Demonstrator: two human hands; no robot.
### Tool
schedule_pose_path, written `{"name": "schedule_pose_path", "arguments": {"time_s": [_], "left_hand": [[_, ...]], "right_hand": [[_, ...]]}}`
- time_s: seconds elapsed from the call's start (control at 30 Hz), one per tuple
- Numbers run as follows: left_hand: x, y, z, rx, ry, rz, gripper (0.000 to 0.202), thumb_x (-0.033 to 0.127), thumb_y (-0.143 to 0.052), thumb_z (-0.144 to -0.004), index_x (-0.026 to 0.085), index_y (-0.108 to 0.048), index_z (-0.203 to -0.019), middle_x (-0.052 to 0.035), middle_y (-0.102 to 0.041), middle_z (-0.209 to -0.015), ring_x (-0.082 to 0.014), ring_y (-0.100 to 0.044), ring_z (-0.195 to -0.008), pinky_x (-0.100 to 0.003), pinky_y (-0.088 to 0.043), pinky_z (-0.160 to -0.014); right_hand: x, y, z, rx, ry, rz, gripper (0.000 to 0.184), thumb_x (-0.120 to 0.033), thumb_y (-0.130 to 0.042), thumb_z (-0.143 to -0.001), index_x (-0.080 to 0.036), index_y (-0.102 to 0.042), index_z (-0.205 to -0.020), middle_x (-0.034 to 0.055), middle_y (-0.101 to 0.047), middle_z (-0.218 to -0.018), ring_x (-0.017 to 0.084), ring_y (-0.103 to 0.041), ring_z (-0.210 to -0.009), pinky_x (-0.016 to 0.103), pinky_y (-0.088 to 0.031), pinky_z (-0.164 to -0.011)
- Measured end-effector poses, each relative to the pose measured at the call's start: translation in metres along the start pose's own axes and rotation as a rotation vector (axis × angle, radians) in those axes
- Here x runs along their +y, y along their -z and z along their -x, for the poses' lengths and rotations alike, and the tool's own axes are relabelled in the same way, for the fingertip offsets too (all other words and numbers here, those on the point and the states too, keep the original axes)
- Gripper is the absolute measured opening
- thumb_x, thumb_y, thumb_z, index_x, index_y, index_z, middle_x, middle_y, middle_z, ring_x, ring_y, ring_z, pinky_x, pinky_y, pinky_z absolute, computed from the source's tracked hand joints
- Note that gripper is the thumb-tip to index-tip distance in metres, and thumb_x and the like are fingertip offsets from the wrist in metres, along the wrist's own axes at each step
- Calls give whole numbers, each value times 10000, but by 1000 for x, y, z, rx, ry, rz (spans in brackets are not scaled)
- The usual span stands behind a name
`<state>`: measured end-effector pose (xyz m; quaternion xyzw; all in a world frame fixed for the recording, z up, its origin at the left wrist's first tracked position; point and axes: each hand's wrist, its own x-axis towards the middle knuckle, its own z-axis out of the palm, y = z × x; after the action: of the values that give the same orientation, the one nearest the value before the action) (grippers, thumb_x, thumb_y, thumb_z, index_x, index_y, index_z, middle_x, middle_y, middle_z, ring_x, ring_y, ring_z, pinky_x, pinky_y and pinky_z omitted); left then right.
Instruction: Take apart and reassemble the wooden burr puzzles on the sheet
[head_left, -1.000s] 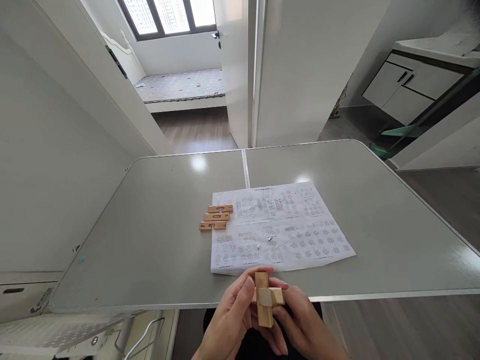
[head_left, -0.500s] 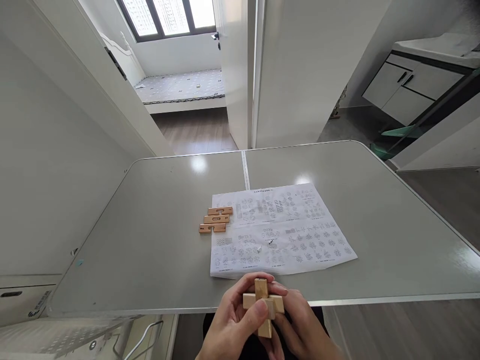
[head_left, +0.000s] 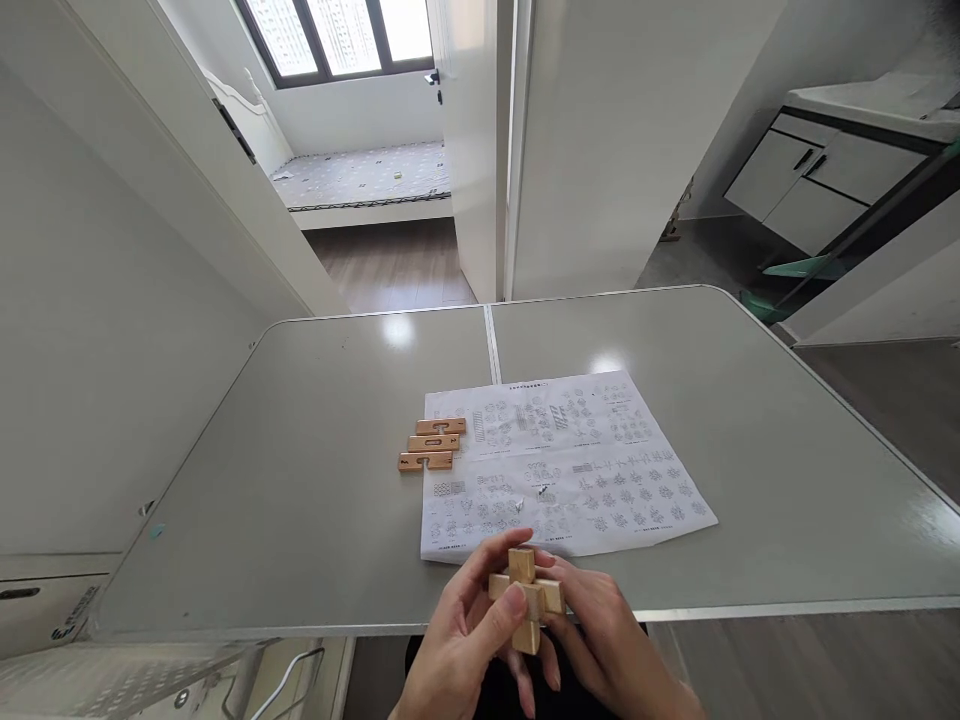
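A cross-shaped wooden burr puzzle point(head_left: 523, 566) of interlocking bars is held up at the table's near edge. My left hand point(head_left: 469, 630) grips it from the left, thumb pressed on the front bar and index finger reaching over behind. On the other side, my right hand point(head_left: 604, 625) holds the end of the right bar, with some fingers curled underneath and partly hidden. Just beyond lies a printed instruction sheet point(head_left: 555, 460) full of small diagrams. Three notched wooden bars point(head_left: 433, 443) with numbers on them rest in a stepped row over the sheet's left edge.
Small white scraps point(head_left: 519, 505) lie on the sheet. The grey table point(head_left: 322, 480) has a metal rim and a centre seam. Beyond it stand an open door point(head_left: 472, 150), a bed point(head_left: 367, 175) and, at right, a white cabinet point(head_left: 817, 180).
The puzzle has tilted and risen slightly in my hands, showing more of its top end. Fingers beneath it have spread somewhat. The sheet and the three bars stay in place.
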<state>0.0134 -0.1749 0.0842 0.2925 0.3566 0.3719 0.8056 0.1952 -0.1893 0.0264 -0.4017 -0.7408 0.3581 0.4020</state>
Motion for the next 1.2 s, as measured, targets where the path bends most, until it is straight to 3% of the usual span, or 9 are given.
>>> {"name": "schedule_pose_path", "arguments": {"time_s": [0.13, 0.27, 0.57, 0.87, 1.07, 1.2], "left_hand": [[-1, 1, -2, 33, -14, -38, 434, 451, -677, -1005, 235, -641, -1380, -146, -654, -1269, -91, -693, -578, -118, -428, -367], [-3, 3, -5, 35, -20, -69, 430, 449, -668, -1013, 240, -638, -1388, -157, -641, -1291, -62, -667, -541, -114, -381, -358], [-7, 5, -6, 30, -43, -65, 399, 419, -678, -1010, 209, -655, -1348, -154, -660, -1246, -94, -683, -596, -124, -414, -389], [-10, 5, -4, 39, -84, -59, 392, 426, -680, -1009, 229, -659, -1348, -143, -683, -1227, -93, -669, -594, -139, -440, -403], [-13, 7, -3, 23, -103, -97, 405, 436, -648, -1026, 247, -629, -1384, -141, -668, -1249, -91, -670, -601, -131, -451, -400], [-11, 6, -3, 9, -117, -152, 421, 468, -630, -1030, 261, -615, -1396, -133, -659, -1257, -84, -671, -588, -134, -469, -401]], "right_hand": [[3, -2, 1, 7, -14, 63, 139, -248, -402, -1128, -231, -538, -1107, 27, -663, -861, 189, -663, -697, 281, -524, -647], [4, -3, 1, 14, -33, 46, 147, -251, -394, -1130, -228, -524, -1063, 26, -651, -849, 183, -655, -697, 280, -519, -649], [9, -5, 2, 6, -39, 50, 193, -284, -379, -1147, -213, -559, -1142, 25, -651, -862, 174, -642, -692, 270, -488, -642], [9, -7, 1, 9, -42, 34, 215, -282, -366, -1149, -210, -566, -1183, 35, -650, -885, 181, -631, -721, 278, -479, -660], [10, -7, 3, 12, -48, 38, 201, -272, -371, -1141, -216, -561, -1108, 35, -630, -852, 183, -604, -689, 291, -460, -650], [12, -9, 6, 12, -50, 52, 182, -249, -386, -1135, -222, -562, -1170, 36, -637, -872, 190, -617, -705, 298, -465, -652]]}}
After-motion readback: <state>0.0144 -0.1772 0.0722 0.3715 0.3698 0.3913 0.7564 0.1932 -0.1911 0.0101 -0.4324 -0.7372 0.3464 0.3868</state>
